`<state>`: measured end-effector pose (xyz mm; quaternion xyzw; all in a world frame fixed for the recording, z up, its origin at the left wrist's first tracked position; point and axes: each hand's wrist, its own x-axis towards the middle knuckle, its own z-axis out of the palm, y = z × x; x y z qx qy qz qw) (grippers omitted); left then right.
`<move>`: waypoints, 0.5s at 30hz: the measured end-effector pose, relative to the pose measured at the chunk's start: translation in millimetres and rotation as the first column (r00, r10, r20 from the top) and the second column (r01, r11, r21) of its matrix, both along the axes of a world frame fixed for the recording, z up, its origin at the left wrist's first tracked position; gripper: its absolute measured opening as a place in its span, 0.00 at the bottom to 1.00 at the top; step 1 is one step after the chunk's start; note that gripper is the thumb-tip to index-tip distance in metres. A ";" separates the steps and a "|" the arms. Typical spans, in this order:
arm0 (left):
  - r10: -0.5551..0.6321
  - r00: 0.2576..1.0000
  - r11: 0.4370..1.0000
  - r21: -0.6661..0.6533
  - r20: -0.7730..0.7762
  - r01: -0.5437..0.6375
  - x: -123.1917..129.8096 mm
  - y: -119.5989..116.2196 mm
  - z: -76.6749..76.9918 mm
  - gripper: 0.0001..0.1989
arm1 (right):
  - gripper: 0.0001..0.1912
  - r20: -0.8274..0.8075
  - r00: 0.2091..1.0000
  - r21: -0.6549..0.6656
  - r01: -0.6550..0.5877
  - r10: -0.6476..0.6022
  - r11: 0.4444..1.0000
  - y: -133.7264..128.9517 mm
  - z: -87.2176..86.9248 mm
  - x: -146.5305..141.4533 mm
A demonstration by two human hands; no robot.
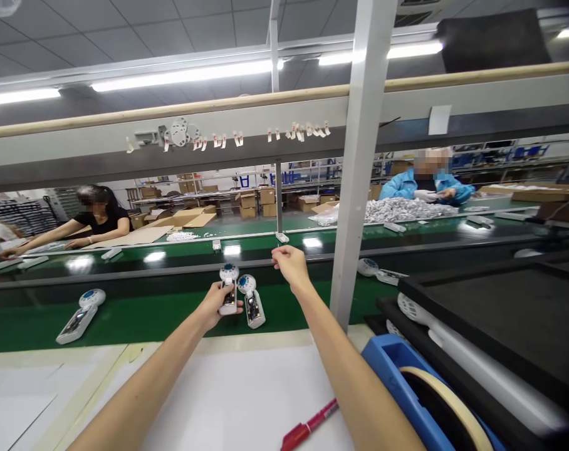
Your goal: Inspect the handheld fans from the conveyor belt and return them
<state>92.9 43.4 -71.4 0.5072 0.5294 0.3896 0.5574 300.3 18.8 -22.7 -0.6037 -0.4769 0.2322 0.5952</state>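
Note:
My left hand [214, 305] grips a white handheld device [229, 300] with a round, blue-centred head. Its long body is uncovered, showing dark electronics inside. Just right of it a second device of the same kind [252, 302] lies on the green belt [162, 319], close to my left fingertips. My right hand [291, 266] is raised over the belt's far edge, thumb and fingers pinched together. Whatever sits in that pinch, if anything, is too small to make out. Another such device [80, 316] rests on the belt at the left.
A red marker [307, 427] lies on white paper [228, 394] before me. To the right stand a blue tape dispenser [397, 376] and stacked black trays [501, 326]. A white post [360, 169] rises by my right arm. Two co-workers sit across the line.

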 end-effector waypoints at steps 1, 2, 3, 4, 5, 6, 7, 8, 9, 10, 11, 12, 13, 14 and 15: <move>-0.011 0.996 1.000 0.007 0.090 0.011 0.7 -7.2 10.5 0.17 | 0.11 -0.036 0.999 0.025 -0.018 0.019 1.000 0.5 1.6 -0.2; -0.025 0.985 1.000 0.018 0.171 0.023 1.5 -14.4 21.9 0.17 | 0.11 -0.068 0.997 0.049 -0.032 0.035 0.998 0.8 3.3 -0.4; -0.042 0.970 0.999 0.030 0.239 0.036 2.3 -21.6 33.6 0.16 | 0.10 -0.094 0.994 0.071 -0.042 0.048 0.997 0.6 5.0 -0.5; -0.061 0.953 0.998 0.040 0.296 0.052 3.0 -28.8 45.0 0.17 | 0.10 -0.111 0.992 0.090 -0.048 0.058 0.995 0.0 6.7 -0.6; -0.077 0.937 0.997 0.050 0.340 0.064 3.6 -36.0 55.6 0.19 | 0.09 -0.123 0.990 0.106 -0.052 0.065 0.993 -0.9 8.2 -0.5; -0.091 0.922 0.995 0.068 0.376 0.071 4.1 -43.2 64.8 0.21 | 0.09 -0.130 0.989 0.116 -0.054 0.069 0.992 -2.1 9.6 -0.3; -0.106 0.908 0.993 0.091 0.405 0.075 4.4 -50.3 72.5 0.24 | 0.09 -0.135 0.988 0.122 -0.053 0.070 0.991 -3.4 10.8 0.1; -0.125 0.898 0.989 0.120 0.423 0.081 4.3 -57.3 78.6 0.26 | 0.09 -0.137 0.988 0.123 -0.052 0.068 0.991 -4.8 11.7 0.6; -0.149 0.889 0.984 0.155 0.433 0.089 3.8 -64.2 83.2 0.29 | 0.10 -0.136 0.989 0.119 -0.048 0.065 0.992 -6.1 12.2 1.3; -0.181 0.882 0.975 0.195 0.435 0.104 2.7 -70.9 86.7 0.32 | 0.10 -0.133 0.989 0.110 -0.044 0.058 0.993 -7.1 12.5 2.3; -0.219 0.876 0.964 0.237 0.431 0.124 1.2 -77.5 89.3 0.34 | 0.10 -0.127 0.991 0.097 -0.039 0.051 0.995 -7.9 12.3 3.4; -0.260 0.869 0.949 0.278 0.421 0.149 -1.0 -83.9 91.5 0.37 | 0.10 -0.118 0.992 0.081 -0.034 0.043 0.996 -8.2 11.8 4.8; -0.302 0.860 0.932 0.319 0.412 0.174 -3.6 -90.2 93.5 0.38 | 0.10 -0.106 0.994 0.061 -0.029 0.035 0.998 -8.0 10.9 6.5; -0.341 0.847 0.912 0.360 0.408 0.194 -6.7 -96.2 95.4 0.39 | 0.10 -0.089 0.996 0.038 -0.025 0.028 0.999 -7.3 9.4 8.4; -0.373 0.835 0.894 0.396 0.405 0.208 -10.0 -101.8 97.4 0.39 | 0.10 -0.068 0.997 0.011 -0.022 0.023 1.000 -6.2 7.4 10.5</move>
